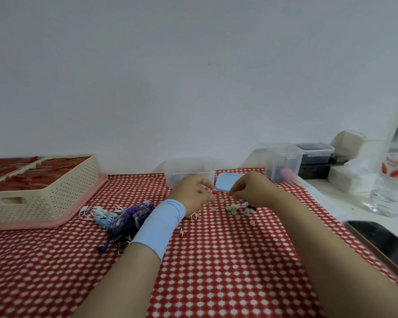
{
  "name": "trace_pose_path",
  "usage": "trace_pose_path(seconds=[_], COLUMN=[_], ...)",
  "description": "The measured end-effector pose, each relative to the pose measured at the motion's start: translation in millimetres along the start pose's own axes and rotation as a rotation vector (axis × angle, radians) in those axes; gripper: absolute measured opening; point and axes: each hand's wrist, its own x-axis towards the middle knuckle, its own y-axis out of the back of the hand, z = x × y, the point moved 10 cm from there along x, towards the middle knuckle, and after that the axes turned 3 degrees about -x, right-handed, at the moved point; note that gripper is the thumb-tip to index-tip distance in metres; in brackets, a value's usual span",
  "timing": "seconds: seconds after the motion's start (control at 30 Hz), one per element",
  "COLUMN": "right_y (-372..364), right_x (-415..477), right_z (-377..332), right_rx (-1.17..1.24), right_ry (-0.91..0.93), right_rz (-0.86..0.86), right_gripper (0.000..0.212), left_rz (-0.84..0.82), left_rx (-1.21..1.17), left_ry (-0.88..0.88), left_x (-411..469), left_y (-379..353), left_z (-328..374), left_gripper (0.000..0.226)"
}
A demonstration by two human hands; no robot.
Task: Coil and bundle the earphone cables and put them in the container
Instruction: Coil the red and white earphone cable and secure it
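Observation:
My left hand (194, 191), with a light blue band on its wrist, pinches a red earbud (214, 192) just above the checked cloth. A red-and-white cable (194, 216) trails from under this hand toward me. My right hand (251, 188) hovers to the right with curled fingers pinching something too small to make out. Beneath it lie several loose ear tips (239, 208) in green, white and black. A tangle of white, blue and purple earphone cables (122, 218) lies left of my left wrist. A clear container (189, 169) stands behind my left hand.
A blue lid (228, 181) lies beside the clear container. A cream basket (44, 191) on a pink tray sits at the far left. Lidded clear boxes (285, 161), a water bottle (393, 180) and a phone (381, 246) occupy the right side.

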Motion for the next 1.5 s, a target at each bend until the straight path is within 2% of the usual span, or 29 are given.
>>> trace_pose_path(seconds=[0.17, 0.27, 0.4, 0.53, 0.77, 0.87, 0.93, 1.13, 1.5], right_y=[-20, -28, -42, -47, -17, -21, -25, -39, -49], right_x=[-4, -5, -3, 1, -5, -15, -20, -23, -24], right_z=[-5, -20, -43, -50, -42, -37, -35, -30, -33], right_rx=[0.007, -0.013, -0.134, -0.183, 0.272, 0.707, 0.832, 0.916, 0.921], right_ry=[0.034, 0.107, 0.191, 0.199, 0.146, 0.086, 0.068, 0.043, 0.046], right_rz=[0.004, -0.018, -0.078, -0.071, 0.114, 0.035, -0.009, -0.085, -0.204], right_gripper=[0.01, 0.013, 0.02, 0.013, 0.013, 0.01, 0.012, 0.016, 0.014], left_rz=[0.051, 0.107, 0.091, 0.095, 0.083, 0.079, 0.076, 0.074, 0.029], left_rx=[0.087, 0.027, -0.004, -0.091, -0.229, -0.352, -0.431, -0.406, -0.372], left_ry=[-0.029, -0.04, -0.002, 0.009, 0.017, 0.026, 0.027, 0.021, -0.012], left_x=[-2, -6, -9, -9, -15, -17, -19, -21, -20], left_y=[-1, 6, 1, 2, 5, 3, 2, 0, -4], left_z=[-9, -13, -25, -32, -33, -33, -33, -30, -29], left_gripper=[0.024, 0.025, 0.024, 0.023, 0.022, 0.022, 0.021, 0.019, 0.013])
